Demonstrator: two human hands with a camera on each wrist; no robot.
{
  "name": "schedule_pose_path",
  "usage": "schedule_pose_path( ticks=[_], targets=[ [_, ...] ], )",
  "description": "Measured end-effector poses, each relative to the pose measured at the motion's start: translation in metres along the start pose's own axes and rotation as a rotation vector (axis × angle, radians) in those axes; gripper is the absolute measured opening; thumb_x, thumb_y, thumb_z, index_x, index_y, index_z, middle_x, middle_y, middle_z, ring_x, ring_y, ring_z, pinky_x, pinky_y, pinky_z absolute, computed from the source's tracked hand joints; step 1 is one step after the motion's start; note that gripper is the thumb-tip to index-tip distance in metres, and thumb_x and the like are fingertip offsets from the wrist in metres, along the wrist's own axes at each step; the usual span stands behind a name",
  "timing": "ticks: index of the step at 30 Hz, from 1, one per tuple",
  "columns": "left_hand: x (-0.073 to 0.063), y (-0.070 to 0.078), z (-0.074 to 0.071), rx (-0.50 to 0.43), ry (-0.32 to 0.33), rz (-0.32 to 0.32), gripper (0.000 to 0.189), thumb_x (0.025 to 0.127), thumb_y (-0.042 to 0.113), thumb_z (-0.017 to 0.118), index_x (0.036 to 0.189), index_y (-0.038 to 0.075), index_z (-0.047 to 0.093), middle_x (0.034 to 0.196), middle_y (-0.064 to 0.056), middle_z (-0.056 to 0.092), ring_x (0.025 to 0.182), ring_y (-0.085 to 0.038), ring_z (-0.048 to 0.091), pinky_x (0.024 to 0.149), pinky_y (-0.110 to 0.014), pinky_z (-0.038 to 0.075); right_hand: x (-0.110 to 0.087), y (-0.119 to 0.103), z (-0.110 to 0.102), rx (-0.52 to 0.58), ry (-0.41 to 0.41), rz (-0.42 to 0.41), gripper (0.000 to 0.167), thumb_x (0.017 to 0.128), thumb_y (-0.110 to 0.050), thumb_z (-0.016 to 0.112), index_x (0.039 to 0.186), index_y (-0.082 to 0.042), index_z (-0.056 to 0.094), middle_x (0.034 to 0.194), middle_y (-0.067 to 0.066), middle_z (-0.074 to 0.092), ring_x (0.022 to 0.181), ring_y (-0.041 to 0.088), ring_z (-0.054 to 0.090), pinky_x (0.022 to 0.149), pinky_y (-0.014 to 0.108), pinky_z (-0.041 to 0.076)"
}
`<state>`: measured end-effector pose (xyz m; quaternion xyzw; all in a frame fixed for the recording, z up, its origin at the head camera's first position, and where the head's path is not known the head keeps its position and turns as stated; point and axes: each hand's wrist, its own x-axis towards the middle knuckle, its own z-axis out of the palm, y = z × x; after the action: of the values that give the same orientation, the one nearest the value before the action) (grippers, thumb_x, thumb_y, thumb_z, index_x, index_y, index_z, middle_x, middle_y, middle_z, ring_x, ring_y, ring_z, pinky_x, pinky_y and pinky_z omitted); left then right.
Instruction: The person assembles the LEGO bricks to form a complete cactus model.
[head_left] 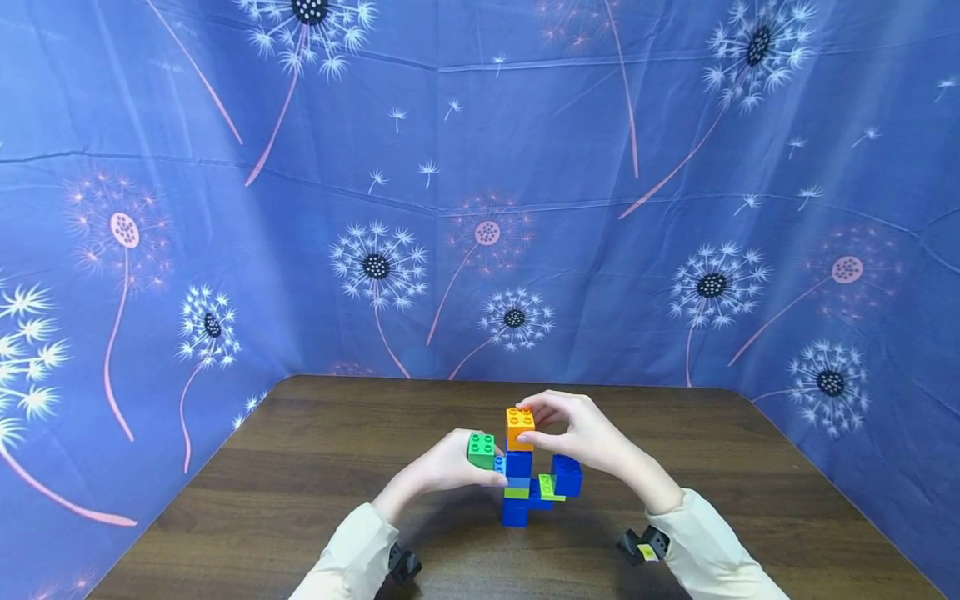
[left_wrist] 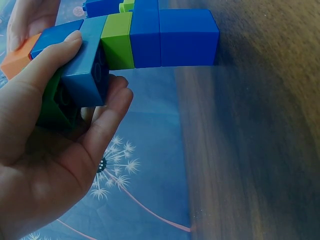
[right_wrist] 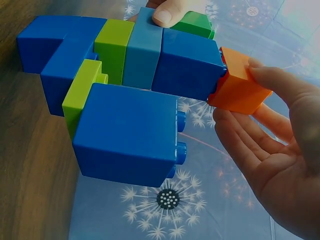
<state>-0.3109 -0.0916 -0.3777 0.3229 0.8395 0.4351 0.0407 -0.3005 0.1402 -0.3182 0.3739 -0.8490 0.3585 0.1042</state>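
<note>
A tower of toy building bricks stands on the wooden table, its base a dark blue brick [head_left: 514,512]. Above that come a lime green brick [left_wrist: 117,40], a light blue brick [right_wrist: 143,55] and another dark blue brick [right_wrist: 187,64]. My right hand [head_left: 573,425] pinches an orange brick [head_left: 519,427] at the top; in the right wrist view it sits slightly askew on the studs. My left hand [head_left: 450,462] grips the light blue brick's left arm, beside a green brick [head_left: 481,448] on it. To the right, a lime brick [head_left: 550,487] carries a dark blue brick [head_left: 567,475].
The brown wooden table [head_left: 337,433] reaches back to a blue cloth [head_left: 480,150] printed with dandelions, which hangs behind and at both sides. Black wrist cameras [head_left: 641,546] sit below the cream sleeves [head_left: 712,542].
</note>
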Motion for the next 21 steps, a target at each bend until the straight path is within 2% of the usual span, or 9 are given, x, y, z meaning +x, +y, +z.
schedule_pose_path(
  ticks=[6, 21],
  targets=[
    [-0.0002, -0.0005, 0.0003, -0.015, 0.003, -0.004, 0.032, 0.076, 0.027, 0.077, 0.097, 0.005, 0.067, 0.075, 0.004, 0.067, 0.061, -0.004, 0.058, 0.063, -0.023, 0.052, -0.0005, -0.0002, -0.0006, 0.002, -0.007, -0.027, 0.035, 0.082, -0.027, 0.073, 0.112, -0.012, 0.063, 0.097, -0.001, 0.067, 0.084, 0.009, 0.062, 0.078, 0.025, 0.053],
    [-0.0005, -0.0017, 0.0008, -0.014, 0.005, 0.005, 0.034, 0.075, 0.026, 0.078, 0.097, 0.002, 0.067, 0.074, 0.002, 0.067, 0.060, -0.004, 0.056, 0.061, -0.022, 0.051, -0.0008, -0.0015, -0.0012, 0.003, -0.010, -0.001, 0.034, 0.081, -0.028, 0.073, 0.111, -0.013, 0.063, 0.096, -0.002, 0.066, 0.084, 0.011, 0.061, 0.079, 0.028, 0.054]
  ],
)
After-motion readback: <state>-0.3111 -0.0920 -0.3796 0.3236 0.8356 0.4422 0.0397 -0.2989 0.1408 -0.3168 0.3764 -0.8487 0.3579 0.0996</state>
